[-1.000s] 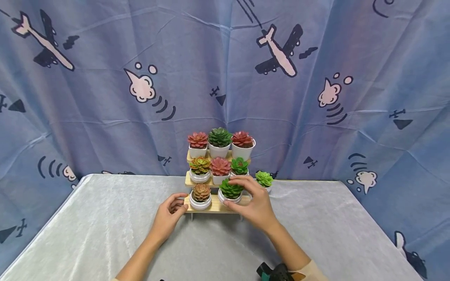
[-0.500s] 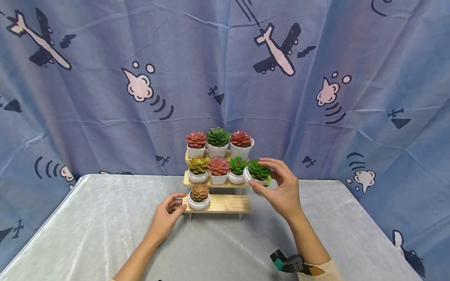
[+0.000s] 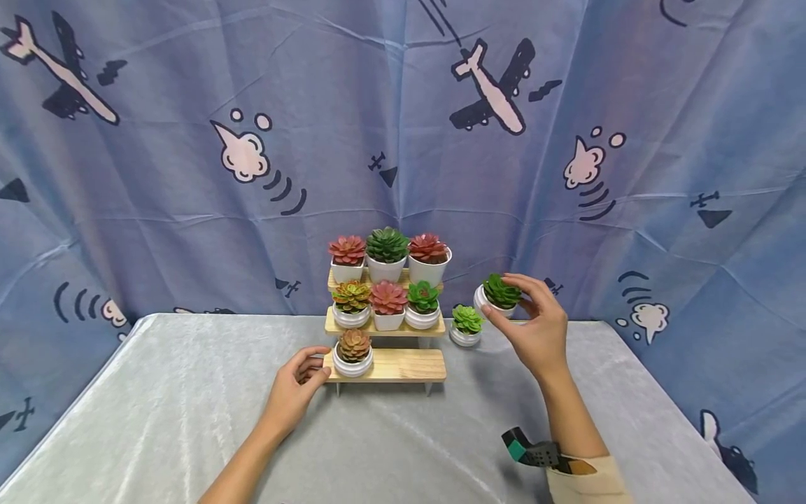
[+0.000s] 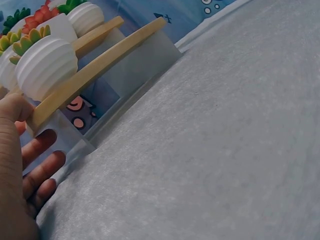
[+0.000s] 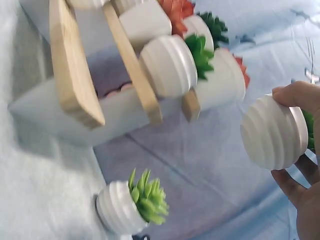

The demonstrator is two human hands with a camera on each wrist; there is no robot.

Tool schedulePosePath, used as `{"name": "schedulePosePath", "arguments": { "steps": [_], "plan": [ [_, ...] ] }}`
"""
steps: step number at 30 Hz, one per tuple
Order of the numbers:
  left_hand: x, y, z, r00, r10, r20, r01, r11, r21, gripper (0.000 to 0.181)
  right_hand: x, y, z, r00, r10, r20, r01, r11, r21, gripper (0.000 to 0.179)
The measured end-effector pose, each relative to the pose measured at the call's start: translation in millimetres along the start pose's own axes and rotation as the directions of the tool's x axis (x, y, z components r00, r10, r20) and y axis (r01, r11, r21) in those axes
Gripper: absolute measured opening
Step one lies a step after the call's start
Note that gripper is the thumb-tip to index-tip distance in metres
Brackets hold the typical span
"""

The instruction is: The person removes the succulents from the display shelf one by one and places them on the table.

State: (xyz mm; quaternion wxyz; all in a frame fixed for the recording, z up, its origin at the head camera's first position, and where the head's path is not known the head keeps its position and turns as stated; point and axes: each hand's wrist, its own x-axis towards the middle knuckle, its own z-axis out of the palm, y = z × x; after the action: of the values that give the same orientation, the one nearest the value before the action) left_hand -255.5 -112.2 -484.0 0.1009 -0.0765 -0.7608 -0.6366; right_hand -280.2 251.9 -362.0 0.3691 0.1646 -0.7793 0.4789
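My right hand [image 3: 535,329] holds a potted succulent [image 3: 501,292] with dark green leaves by its white ribbed pot, in the air right of the tiered wooden plant stand [image 3: 409,365]. In the right wrist view, thumb and fingers are on opposite sides of that pot [image 5: 275,132]. My left hand [image 3: 294,386] grips the left end of the stand's lowest board; the left wrist view has the thumb at the board's end [image 4: 50,107] and other fingers curled below. On this board stands one brownish-orange succulent [image 3: 353,353], at its left.
A light green succulent [image 3: 467,325] stands on the grey cloth-covered table [image 3: 220,406], right of the stand. The middle tier carries yellow-red, pink [image 3: 388,305] and green succulents; the top tier carries two red ones and a dark green one [image 3: 387,253]. A blue curtain [image 3: 315,140] hangs behind.
The right hand has lifted the dark green succulent off the lowest board and carried it up and right, past the light green one. The left hand has stayed at the board's end.
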Motion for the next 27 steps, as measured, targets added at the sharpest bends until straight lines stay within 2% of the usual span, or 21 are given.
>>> {"name": "schedulePosePath", "arguments": {
  "steps": [15,22,27],
  "plan": [
    [-0.4,0.3,-0.4,1.0,0.007,0.009,-0.007,1.0,0.004,0.03,-7.4,53.6,-4.9,0.989,0.147,-0.035,-0.15,0.983,-0.102,0.048],
    [0.8,-2.1,-0.7,1.0,0.009,0.006,-0.009,1.0,0.019,0.03,-18.4,75.9,-3.1,0.969,0.244,-0.021,-0.244,0.951,-0.189,0.047],
    [1.0,-1.7,-0.3,1.0,0.008,0.005,-0.008,1.0,0.016,0.03,-25.7,95.2,-1.5,0.959,0.282,-0.005,-0.275,0.932,-0.236,0.048]
  ]
}}
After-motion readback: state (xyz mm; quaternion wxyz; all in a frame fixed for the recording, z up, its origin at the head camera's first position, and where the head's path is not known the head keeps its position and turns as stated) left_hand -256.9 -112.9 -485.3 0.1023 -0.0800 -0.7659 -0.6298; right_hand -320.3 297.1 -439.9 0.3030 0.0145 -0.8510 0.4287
